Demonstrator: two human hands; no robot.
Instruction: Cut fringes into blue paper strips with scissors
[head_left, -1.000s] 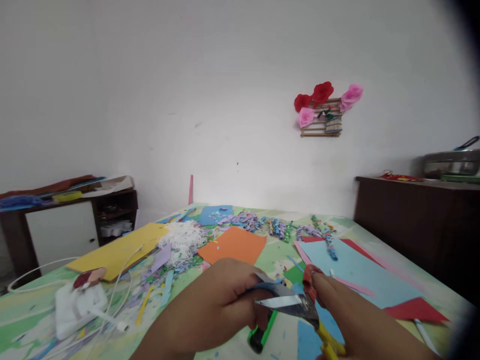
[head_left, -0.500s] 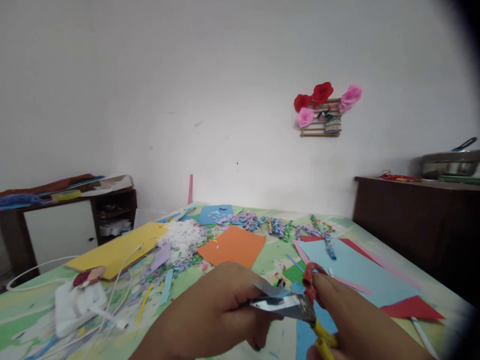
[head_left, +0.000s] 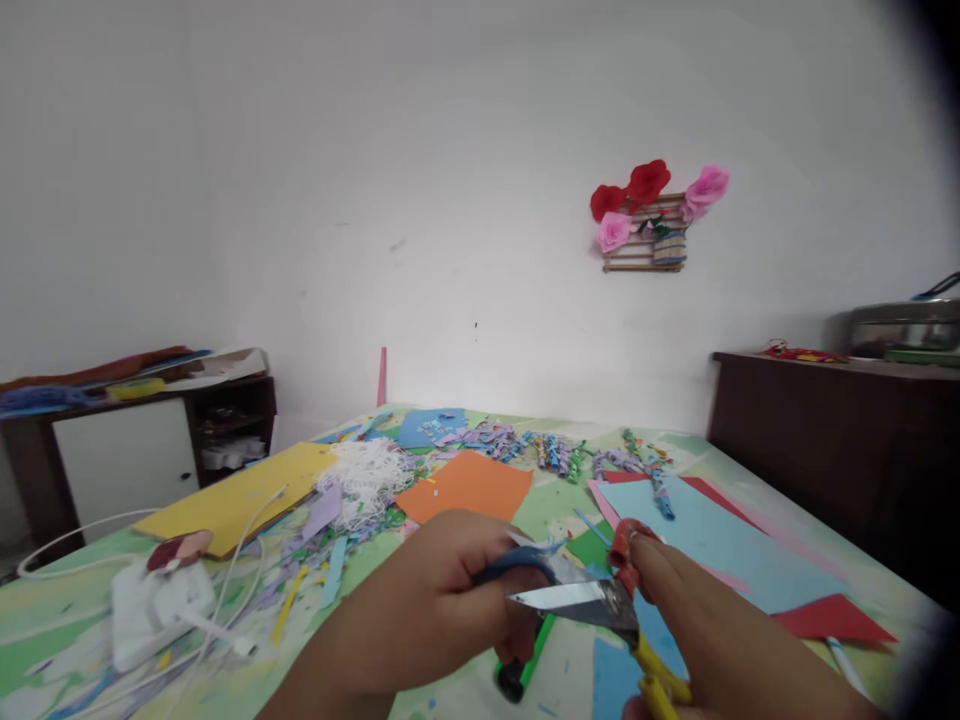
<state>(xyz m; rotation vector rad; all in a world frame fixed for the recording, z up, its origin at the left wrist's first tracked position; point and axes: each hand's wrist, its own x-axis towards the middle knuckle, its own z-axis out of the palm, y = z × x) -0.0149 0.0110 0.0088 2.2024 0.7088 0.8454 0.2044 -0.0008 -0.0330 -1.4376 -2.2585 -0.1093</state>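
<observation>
My left hand is closed, pinching a small piece of blue paper between thumb and fingers. Wrapped round the handles of a pair of scissors, my right hand works just to the right of it. The scissors have one red and one yellow handle loop, and their metal blades point left toward the pinched paper. Whether the blades touch the paper is hard to tell. Below my left fingers shows a green stick-like thing with a black end; my hand hides part of it.
An orange sheet, yellow sheets and light blue paper lie on the table. Shredded white paper and coloured scraps spread at left. A white charger with cables sits front left. Coiled paper strips line the back.
The scissors have drawn slightly right and down, away from my left fingers. More of the blue paper shows, and the green stick-like thing has come into sight under my left hand.
</observation>
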